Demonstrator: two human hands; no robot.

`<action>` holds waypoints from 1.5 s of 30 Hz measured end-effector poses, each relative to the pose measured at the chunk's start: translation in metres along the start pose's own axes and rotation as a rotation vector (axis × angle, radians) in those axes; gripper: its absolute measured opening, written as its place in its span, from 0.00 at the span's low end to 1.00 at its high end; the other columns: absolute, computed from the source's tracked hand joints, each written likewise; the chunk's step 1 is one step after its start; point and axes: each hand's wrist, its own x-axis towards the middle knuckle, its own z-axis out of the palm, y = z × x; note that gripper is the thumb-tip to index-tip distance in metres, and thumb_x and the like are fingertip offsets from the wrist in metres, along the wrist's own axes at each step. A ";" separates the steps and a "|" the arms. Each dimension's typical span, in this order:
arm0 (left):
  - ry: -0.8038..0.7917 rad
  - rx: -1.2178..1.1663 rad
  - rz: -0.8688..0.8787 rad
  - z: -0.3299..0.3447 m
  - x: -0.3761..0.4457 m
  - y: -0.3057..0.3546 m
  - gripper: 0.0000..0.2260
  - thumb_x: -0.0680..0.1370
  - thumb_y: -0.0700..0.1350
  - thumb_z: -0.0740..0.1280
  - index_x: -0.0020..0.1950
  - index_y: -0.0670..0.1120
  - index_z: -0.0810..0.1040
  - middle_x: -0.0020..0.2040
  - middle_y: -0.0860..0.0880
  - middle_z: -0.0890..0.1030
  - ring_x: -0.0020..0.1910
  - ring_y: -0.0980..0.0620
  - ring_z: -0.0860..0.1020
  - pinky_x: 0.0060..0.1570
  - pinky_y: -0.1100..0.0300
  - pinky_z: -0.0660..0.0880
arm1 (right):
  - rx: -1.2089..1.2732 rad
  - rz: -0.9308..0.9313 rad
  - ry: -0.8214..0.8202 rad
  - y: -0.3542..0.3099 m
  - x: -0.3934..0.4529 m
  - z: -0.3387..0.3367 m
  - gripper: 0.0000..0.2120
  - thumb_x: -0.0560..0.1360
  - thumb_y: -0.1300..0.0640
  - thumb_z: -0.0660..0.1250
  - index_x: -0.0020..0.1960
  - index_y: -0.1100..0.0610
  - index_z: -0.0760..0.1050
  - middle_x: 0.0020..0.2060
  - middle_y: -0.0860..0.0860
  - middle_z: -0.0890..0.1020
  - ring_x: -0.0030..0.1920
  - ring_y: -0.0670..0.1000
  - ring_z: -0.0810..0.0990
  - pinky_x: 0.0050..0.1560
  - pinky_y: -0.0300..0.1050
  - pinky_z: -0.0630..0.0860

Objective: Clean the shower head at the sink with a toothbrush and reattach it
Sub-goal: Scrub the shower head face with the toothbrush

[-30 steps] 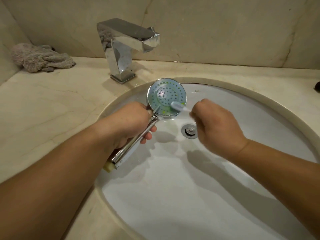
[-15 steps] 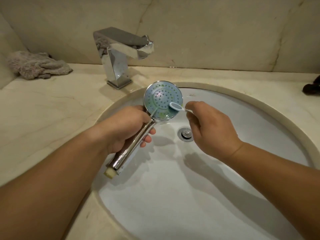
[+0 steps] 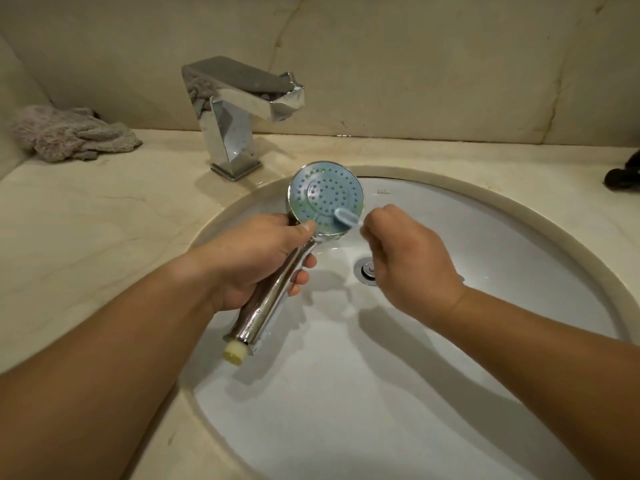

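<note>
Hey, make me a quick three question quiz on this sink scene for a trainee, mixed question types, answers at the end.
1. True or false: the toothbrush head rests on the shower head face.
2. Which hand grips the chrome handle? A) left hand B) right hand
3. Fill in: the crumpled cloth lies on the counter to the ____ of the faucet.

Key: 1 true; 2 A; 3 left.

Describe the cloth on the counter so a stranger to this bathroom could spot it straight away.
Start at the chrome faucet behind the white sink. Look left along the beige marble counter to its far corner by the wall. There lies the cloth, a crumpled, fuzzy, greyish-mauve heap, the only soft thing among stone and metal.
</note>
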 end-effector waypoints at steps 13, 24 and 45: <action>0.064 0.080 0.077 0.002 0.000 0.003 0.10 0.86 0.47 0.60 0.61 0.43 0.77 0.41 0.43 0.77 0.32 0.49 0.74 0.33 0.55 0.72 | 0.055 0.230 0.085 0.014 0.006 -0.003 0.07 0.78 0.62 0.59 0.42 0.55 0.65 0.34 0.50 0.70 0.33 0.56 0.67 0.33 0.53 0.72; 0.083 0.219 0.106 0.003 0.002 0.001 0.10 0.86 0.48 0.61 0.63 0.45 0.75 0.44 0.42 0.78 0.33 0.49 0.74 0.33 0.55 0.72 | 0.025 0.057 0.062 0.001 0.002 0.002 0.05 0.76 0.62 0.60 0.42 0.55 0.67 0.35 0.50 0.70 0.32 0.57 0.67 0.31 0.51 0.72; 0.099 0.434 0.149 0.002 0.009 -0.008 0.10 0.85 0.54 0.62 0.60 0.50 0.74 0.48 0.44 0.81 0.37 0.49 0.79 0.36 0.53 0.75 | 0.028 0.059 0.084 -0.005 0.018 -0.001 0.03 0.72 0.63 0.58 0.42 0.56 0.68 0.40 0.53 0.70 0.33 0.60 0.69 0.29 0.55 0.72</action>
